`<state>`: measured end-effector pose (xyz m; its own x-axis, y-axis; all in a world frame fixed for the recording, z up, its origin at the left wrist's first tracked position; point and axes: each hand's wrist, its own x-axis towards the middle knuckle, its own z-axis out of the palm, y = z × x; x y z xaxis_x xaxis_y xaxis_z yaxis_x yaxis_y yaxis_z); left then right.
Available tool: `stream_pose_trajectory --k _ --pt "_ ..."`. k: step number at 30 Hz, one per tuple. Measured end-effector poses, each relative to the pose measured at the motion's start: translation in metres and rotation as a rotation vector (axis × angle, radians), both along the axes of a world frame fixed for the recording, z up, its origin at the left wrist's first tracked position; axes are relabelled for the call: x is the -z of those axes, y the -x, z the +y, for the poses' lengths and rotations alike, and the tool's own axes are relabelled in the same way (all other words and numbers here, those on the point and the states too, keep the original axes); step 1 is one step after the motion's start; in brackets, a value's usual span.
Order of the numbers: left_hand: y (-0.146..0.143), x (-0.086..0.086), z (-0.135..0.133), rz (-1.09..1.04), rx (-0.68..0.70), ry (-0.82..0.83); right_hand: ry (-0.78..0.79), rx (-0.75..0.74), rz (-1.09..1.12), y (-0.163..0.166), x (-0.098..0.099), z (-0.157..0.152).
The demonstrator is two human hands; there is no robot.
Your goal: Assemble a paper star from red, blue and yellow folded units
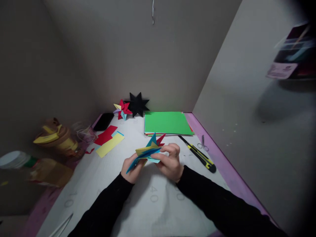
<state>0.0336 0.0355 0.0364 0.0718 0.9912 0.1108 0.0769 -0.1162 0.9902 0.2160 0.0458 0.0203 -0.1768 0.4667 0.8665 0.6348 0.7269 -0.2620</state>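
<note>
A folded paper star (148,150) in blue, yellow and red is held above the middle of the white mat. My left hand (132,167) grips it from beneath on the left, its fingers mostly hidden behind the paper. On the other side my right hand (170,161) pinches a blue point between thumb and fingers, close to a pale blue flap. Both hands are closed on the same star. Right of my right hand lies a yellow and black utility knife (199,154).
Green paper sheets (168,122) are stacked at the back. Left of them stand a black paper star (138,104) and a multicoloured star (122,109). Red and yellow paper strips (110,144), a phone (103,121), small scissors (202,144) and tweezers (61,225) lie around the mat.
</note>
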Motion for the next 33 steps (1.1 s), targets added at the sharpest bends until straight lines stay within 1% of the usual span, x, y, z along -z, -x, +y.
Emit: stream_pose_trajectory --k 3,5,9,12,15,18,20,24,29,31,33 --pt "-0.003 0.002 -0.003 0.013 -0.055 -0.088 0.084 0.024 0.005 0.003 -0.002 0.000" --pt "-0.005 0.006 -0.005 0.048 -0.070 -0.145 0.138 0.017 0.047 0.005 -0.006 0.001" --pt "-0.006 0.021 -0.004 0.103 -0.097 -0.226 0.261 -0.046 0.132 0.006 -0.012 0.005" --pt "0.001 0.033 0.001 0.229 -0.056 -0.337 0.377 -0.124 0.160 0.005 -0.012 0.008" --pt "0.011 0.041 0.007 0.395 0.038 -0.476 0.447 -0.159 0.176 0.003 -0.011 0.010" --pt "0.018 0.042 0.009 0.529 0.101 -0.551 0.464 -0.144 0.183 0.003 -0.011 0.011" --pt "0.020 0.042 0.010 0.556 0.108 -0.582 0.466 -0.114 0.177 0.003 -0.011 0.011" --pt "0.019 0.043 0.012 0.523 0.125 -0.621 0.476 -0.060 0.166 0.003 -0.010 0.013" --pt "0.020 0.047 0.015 0.507 0.156 -0.606 0.518 -0.016 0.209 0.007 -0.008 0.014" --pt "0.020 0.047 0.015 0.493 0.158 -0.595 0.512 0.001 0.224 0.008 -0.008 0.014" --pt "0.019 0.045 0.014 0.470 0.162 -0.579 0.473 -0.001 0.200 0.008 -0.008 0.014"
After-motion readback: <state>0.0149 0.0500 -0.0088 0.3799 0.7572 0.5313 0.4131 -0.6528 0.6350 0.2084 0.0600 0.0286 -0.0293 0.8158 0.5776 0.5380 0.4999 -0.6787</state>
